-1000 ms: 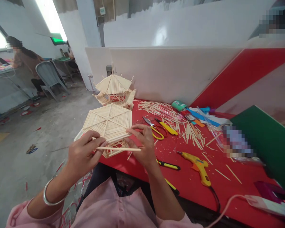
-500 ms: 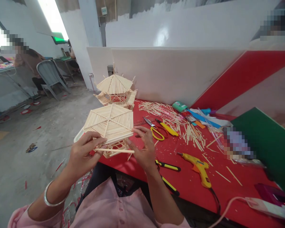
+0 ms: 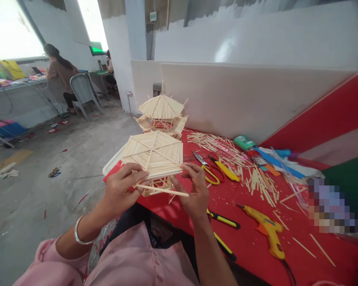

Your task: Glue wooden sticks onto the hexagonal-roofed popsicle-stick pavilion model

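A hexagonal panel of pale wooden sticks (image 3: pixel 155 151), with stick ribs crossing at its middle, is held level above the table's near edge. My left hand (image 3: pixel 122 186) is closed on its near left edge, fingers on top. At the near right corner, my right hand (image 3: pixel 193 186) grips it between fingers and thumb. A single stick (image 3: pixel 162 190) runs below the panel from my left fingertips to my right palm; which hand grips it I cannot tell. Beneath the panel shows a stick framework (image 3: pixel 156 184), mostly hidden. Behind stands a stick pagoda model (image 3: pixel 162 111) with a pointed roof.
On the red table (image 3: pixel 214 254) lie scissors (image 3: pixel 209 171), a yellow-handled tool (image 3: pixel 226 169), cutters (image 3: pixel 223 218), a yellow glue gun (image 3: pixel 265 228) and loose sticks (image 3: pixel 259 182). A white board (image 3: pixel 226 99) closes off the back. Another person (image 3: pixel 62 73) sits far left.
The view has swung left, so everything sits further right in the picture. Both hands keep the same hold on the panel, which has hardly moved.
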{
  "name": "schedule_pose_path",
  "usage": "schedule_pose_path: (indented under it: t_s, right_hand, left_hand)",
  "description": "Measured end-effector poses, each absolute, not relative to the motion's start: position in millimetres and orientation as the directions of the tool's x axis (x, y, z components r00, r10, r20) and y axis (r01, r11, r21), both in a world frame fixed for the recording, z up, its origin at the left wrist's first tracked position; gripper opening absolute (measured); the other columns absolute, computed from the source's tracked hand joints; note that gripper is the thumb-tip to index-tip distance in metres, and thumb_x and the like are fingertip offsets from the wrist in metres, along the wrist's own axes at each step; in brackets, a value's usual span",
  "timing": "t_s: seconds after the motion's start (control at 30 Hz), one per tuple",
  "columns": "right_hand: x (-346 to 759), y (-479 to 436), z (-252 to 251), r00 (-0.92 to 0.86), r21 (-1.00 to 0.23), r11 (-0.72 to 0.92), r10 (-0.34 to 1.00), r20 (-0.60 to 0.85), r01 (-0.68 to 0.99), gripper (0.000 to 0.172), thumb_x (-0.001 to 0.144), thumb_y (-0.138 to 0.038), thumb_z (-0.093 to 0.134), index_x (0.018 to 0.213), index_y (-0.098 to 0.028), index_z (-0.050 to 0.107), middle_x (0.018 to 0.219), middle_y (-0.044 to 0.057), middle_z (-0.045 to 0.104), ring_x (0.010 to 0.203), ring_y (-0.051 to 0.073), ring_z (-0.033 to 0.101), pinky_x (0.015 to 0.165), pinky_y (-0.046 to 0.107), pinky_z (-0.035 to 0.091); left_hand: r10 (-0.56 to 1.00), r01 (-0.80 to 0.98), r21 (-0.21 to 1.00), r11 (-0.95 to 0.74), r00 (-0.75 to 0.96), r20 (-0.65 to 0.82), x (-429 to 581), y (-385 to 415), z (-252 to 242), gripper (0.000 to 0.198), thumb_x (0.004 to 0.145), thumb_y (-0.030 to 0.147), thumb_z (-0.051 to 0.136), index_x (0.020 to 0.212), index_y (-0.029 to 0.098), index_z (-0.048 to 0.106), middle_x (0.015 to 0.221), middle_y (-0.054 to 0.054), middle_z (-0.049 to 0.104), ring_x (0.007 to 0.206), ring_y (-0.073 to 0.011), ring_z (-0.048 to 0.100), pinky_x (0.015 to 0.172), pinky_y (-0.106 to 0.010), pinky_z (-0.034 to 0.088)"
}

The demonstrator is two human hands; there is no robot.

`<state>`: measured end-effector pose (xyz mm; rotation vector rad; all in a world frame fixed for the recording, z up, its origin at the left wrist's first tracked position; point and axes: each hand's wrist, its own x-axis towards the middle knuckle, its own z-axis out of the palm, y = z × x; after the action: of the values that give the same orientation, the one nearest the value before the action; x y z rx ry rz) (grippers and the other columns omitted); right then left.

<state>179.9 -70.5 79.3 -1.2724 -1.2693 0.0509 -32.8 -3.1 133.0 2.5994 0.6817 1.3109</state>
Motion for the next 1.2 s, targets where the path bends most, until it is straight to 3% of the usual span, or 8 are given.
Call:
schedule_pose_path:
  t_s: [0.33, 0.53, 0.67, 0.77, 0.9, 1.03, 1.13, 1.2]
  right_hand:
    - [177.5, -71.9, 77.6, 0.416, -0.740, 0.385, 0.643, 0.644, 0.551, 0.040, 0.084, -0.026, 0.069, 0.124, -0.029, 0.062, 0.121, 0.010, 0.057, 0.111, 0.022, 0.057, 0.081, 0.037, 0.056]
    - [179.8, -78.0, 76.2, 0.475, -0.778, 0.378, 0.632, 0.613, 0.501, 0.066, 0.085, -0.029, 0.069, 0.145, -0.029, 0.041, 0.129, 0.012, 0.055, 0.115, 0.021, 0.057, 0.082, 0.034, 0.057]
    - [192.9, -102.1, 74.0, 0.461, -0.760, 0.312, 0.645, 0.610, 0.570, 0.044, 0.089, -0.029, 0.064, 0.132, -0.026, 0.056, 0.118, 0.010, 0.063, 0.105, 0.019, 0.062, 0.079, 0.033, 0.057]
    - [208.0, -129.5, 62.4, 0.368, -0.745, 0.230, 0.755, 0.543, 0.626, 0.026, 0.091, -0.028, 0.060, 0.116, -0.025, 0.067, 0.101, 0.006, 0.071, 0.090, 0.016, 0.066, 0.078, 0.031, 0.056]
    - [249.3, -173.2, 39.6, 0.501, -0.644, -0.227, 0.820, 0.279, 0.730, 0.022, 0.088, -0.031, 0.062, 0.107, -0.026, 0.072, 0.100, 0.003, 0.074, 0.091, 0.016, 0.069, 0.083, 0.030, 0.055]
    - [311.1, -222.3, 31.2, 0.829, -0.479, -0.694, 0.539, 0.148, 0.537, 0.037, 0.085, -0.024, 0.051, 0.118, -0.015, 0.067, 0.118, 0.017, 0.068, 0.114, 0.029, 0.061, 0.099, 0.048, 0.046]
    - [347.6, -236.6, 28.9, 0.898, -0.375, -0.838, 0.439, -0.030, 0.397, 0.038, 0.072, -0.024, 0.060, 0.106, -0.011, 0.070, 0.101, 0.022, 0.071, 0.101, 0.036, 0.066, 0.086, 0.048, 0.051]
    - [361.2, -232.1, 24.3, 0.899, -0.317, -0.875, 0.421, -0.122, 0.367, 0.037, 0.067, -0.030, 0.064, 0.099, -0.012, 0.072, 0.096, 0.023, 0.072, 0.095, 0.039, 0.068, 0.079, 0.049, 0.052]
  left_hand:
    - [0.418, 0.317, 0.288, -0.903, 0.505, 0.755, -28.8, -5.7, 145.1, 0.024, 0.081, 0.008, 0.061, 0.099, 0.020, 0.071, 0.094, -0.006, 0.068, 0.081, -0.0144, 0.068, 0.070, -0.024, 0.056]
    - [0.400, 0.351, 0.239, -0.905, 0.516, 0.757, -26.3, -5.1, 155.9, 0.021, 0.081, 0.012, 0.060, 0.097, 0.021, 0.072, 0.094, -0.007, 0.070, 0.081, -0.0157, 0.068, 0.069, -0.025, 0.056]
    - [0.424, 0.365, 0.250, -0.897, 0.547, 0.722, -26.6, 0.4, 169.2, 0.015, 0.086, 0.018, 0.061, 0.094, 0.021, 0.073, 0.093, -0.006, 0.070, 0.079, -0.0140, 0.068, 0.068, -0.023, 0.055]
    - [0.382, 0.296, 0.246, -0.923, 0.622, 0.684, -29.0, 5.8, 178.0, 0.016, 0.087, 0.017, 0.061, 0.096, 0.023, 0.073, 0.094, -0.003, 0.070, 0.078, -0.0123, 0.067, 0.068, -0.022, 0.053]
    - [0.397, 0.308, 0.253, -0.917, 0.651, 0.647, -30.3, 22.5, 183.8, 0.011, 0.086, 0.023, 0.064, 0.091, 0.026, 0.074, 0.088, 0.005, 0.070, 0.072, -0.0074, 0.064, 0.061, -0.018, 0.047]
    - [0.439, 0.347, 0.272, -0.898, 0.760, 0.479, -18.8, 45.0, 193.3, 0.025, 0.087, 0.039, 0.062, 0.082, 0.018, 0.074, 0.084, 0.006, 0.072, 0.068, -0.0047, 0.062, 0.062, -0.016, 0.042]
    - [0.347, 0.234, 0.343, -0.910, 0.882, 0.319, -4.0, 52.8, 208.0, 0.031, 0.083, 0.044, 0.065, 0.072, 0.016, 0.073, 0.062, 0.006, 0.067, 0.051, -0.0024, 0.052, 0.050, -0.012, 0.034]
    - [0.391, 0.314, 0.351, -0.882, 0.904, 0.175, 5.7, 55.5, 216.3, 0.026, 0.083, 0.036, 0.062, 0.067, 0.018, 0.071, 0.057, 0.004, 0.063, 0.051, -0.0054, 0.049, 0.049, -0.016, 0.034]
